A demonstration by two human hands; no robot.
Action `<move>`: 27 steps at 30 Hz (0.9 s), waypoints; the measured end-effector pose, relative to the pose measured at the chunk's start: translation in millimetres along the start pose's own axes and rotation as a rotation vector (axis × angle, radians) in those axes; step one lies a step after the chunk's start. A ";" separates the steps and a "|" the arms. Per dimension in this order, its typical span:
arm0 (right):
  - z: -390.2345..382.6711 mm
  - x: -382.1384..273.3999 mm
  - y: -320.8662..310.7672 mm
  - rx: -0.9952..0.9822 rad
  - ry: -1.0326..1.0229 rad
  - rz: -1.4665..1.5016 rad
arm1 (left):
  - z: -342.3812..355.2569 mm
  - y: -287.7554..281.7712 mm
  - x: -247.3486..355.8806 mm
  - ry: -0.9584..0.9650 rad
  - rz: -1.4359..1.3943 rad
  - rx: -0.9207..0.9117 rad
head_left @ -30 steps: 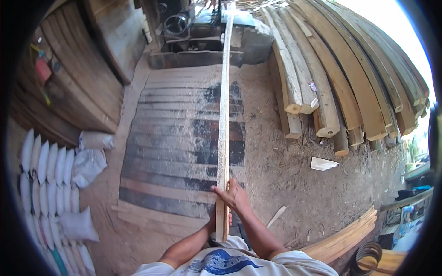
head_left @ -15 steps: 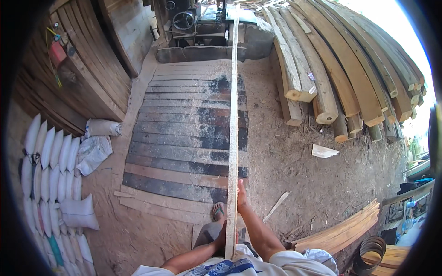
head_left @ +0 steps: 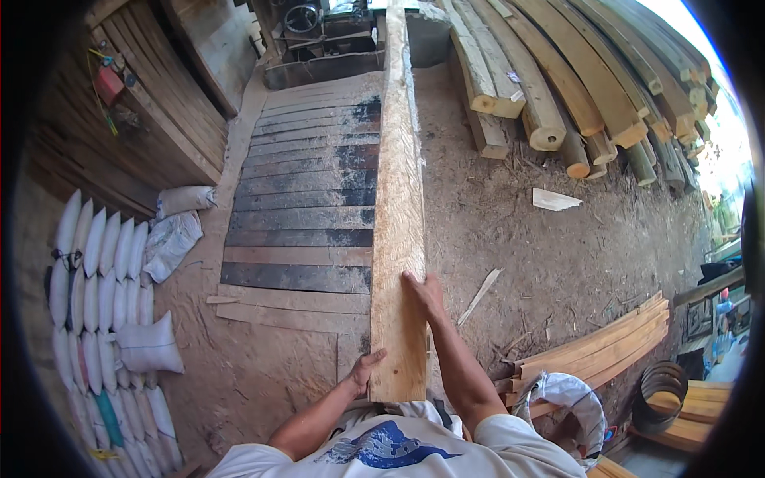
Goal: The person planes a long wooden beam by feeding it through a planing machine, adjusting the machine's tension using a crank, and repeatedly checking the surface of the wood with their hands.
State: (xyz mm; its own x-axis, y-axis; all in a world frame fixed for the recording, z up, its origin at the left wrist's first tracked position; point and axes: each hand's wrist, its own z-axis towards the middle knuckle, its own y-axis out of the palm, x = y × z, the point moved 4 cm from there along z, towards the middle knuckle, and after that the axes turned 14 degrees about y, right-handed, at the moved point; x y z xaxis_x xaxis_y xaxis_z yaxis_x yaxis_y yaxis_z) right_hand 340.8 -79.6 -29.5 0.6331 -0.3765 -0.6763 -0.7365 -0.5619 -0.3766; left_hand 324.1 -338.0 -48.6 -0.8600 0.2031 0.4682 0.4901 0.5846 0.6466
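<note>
A long rough-sawn plank (head_left: pixel 398 215) runs from just in front of my body away to the machine at the far end, its wide face turned up. My left hand (head_left: pixel 366 372) is closed on the plank's left edge near its close end, the thumb over the top and the other fingers partly hidden. Farther along, my right hand (head_left: pixel 425 295) grips the right edge, thumb on the upper face and fingers hidden beneath. The plank's far end reaches the machine (head_left: pixel 327 48), where the contact is too small to make out.
Slatted boards (head_left: pixel 303 215) dusted with sawdust lie left of the plank. Squared timbers (head_left: pixel 550 119) are stacked at the far right, and sawn boards (head_left: pixel 594 346) lie at the near right. Filled white sacks (head_left: pixel 103 295) are piled at left. A wood offcut (head_left: pixel 556 199) rests on the dirt.
The plank has turned from its narrow edge to its wide face up. My right hand now shows its thumb on top, and my left hand has come into sight at the left edge.
</note>
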 end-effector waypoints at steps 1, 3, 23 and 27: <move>-4.3 5.6 -3.1 0.006 -0.001 0.011 | -9.8 8.4 -2.0 0.001 -0.048 -0.014; -13.3 18.4 -5.7 0.010 0.041 -0.111 | -19.3 15.1 -9.0 -0.001 -0.087 -0.034; 17.4 52.5 -1.6 -0.091 -0.047 0.089 | 18.9 12.9 4.2 0.110 0.308 0.336; 47.8 21.9 -8.3 -0.113 -0.137 0.160 | 49.9 21.5 16.1 0.098 0.248 0.312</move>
State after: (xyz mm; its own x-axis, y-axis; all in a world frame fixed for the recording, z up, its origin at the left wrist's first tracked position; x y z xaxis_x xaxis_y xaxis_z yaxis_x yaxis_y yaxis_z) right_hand 349.4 -48.0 -71.4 0.4667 -0.3682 -0.8042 -0.7885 -0.5851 -0.1897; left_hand 313.7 -283.0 -57.2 -0.6960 0.3014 0.6517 0.6013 0.7406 0.2998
